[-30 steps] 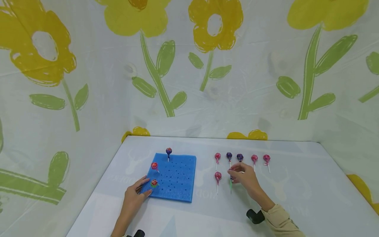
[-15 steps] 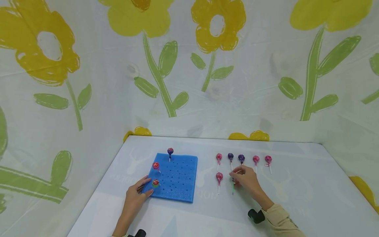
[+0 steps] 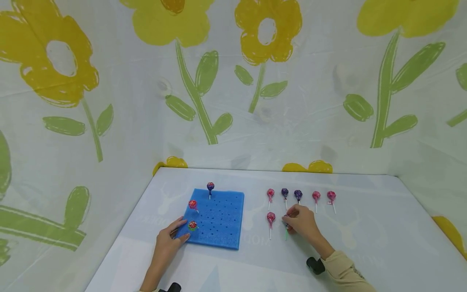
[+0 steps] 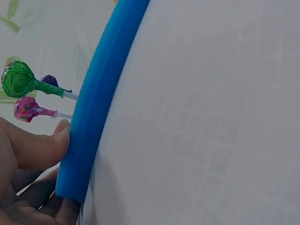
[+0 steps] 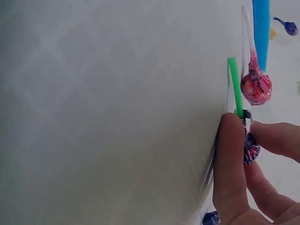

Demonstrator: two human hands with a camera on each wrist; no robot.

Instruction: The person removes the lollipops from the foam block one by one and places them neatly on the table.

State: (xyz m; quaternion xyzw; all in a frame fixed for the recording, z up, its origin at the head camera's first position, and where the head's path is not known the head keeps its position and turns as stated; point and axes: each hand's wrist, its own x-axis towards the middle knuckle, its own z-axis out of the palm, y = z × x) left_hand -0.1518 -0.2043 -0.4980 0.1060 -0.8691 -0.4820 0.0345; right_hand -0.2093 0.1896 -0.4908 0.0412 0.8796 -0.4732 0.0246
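Note:
In the head view my left hand (image 3: 168, 243) grips the near left corner of a blue foam board (image 3: 222, 239) dotted with small holes. The left wrist view shows the thumb (image 4: 42, 149) on its top face and curled fingers at the edge. Three lollipops stand along the board: a purple one (image 3: 210, 185) at the back, a red-pink one (image 3: 193, 204), and a green-wrapped one (image 4: 18, 79) nearest. To the right, my right hand (image 3: 303, 221) pinches a dark-wrapped lollipop (image 5: 251, 149) with a green stick, between thumb and fingers, close over the table. Fingers hide part of its wrapper.
A pink lollipop (image 3: 270, 217) lies just left of my right hand. Behind it runs a row of several pink and purple lollipops, ending with a pink one (image 3: 331, 195). All rest on a white table (image 3: 365, 243), with flower-printed sheeting (image 3: 310, 121) beyond its back edge.
My right fingertips have come slightly lower on the dark lollipop, so less of its green stick shows. My left hand and the foam board have stayed put.

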